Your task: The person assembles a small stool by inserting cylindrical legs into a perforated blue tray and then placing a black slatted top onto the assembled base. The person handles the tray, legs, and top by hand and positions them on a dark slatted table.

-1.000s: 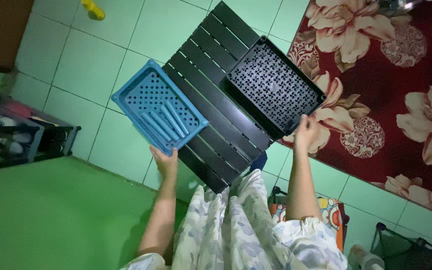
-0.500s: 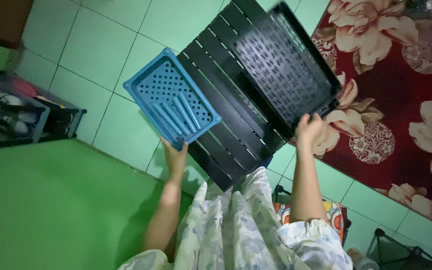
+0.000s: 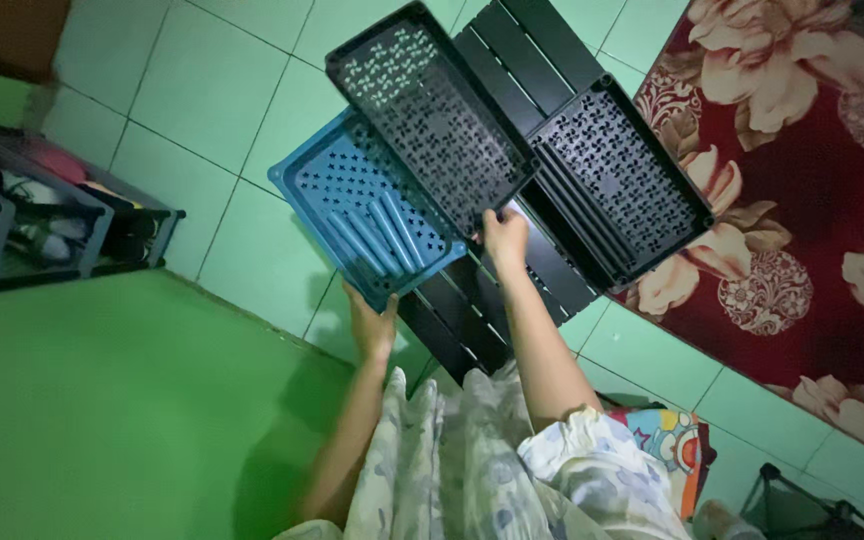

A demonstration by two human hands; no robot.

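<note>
My left hand grips the near edge of a blue perforated plastic tray, held up over the floor. My right hand holds a black perforated tray by its near corner; this tray lies partly over the blue one. A second black perforated tray rests to the right on a black slatted panel that lies on the tiles.
Pale green floor tiles stretch behind. A red floral rug covers the right side. A dark rack with stored items stands at the left, above a green surface. A colourful cloth lies by my leg.
My right hand has lifted one black tray off the stack and swung it left over the blue tray. Another black tray stays on the slatted panel. The view shifted.
</note>
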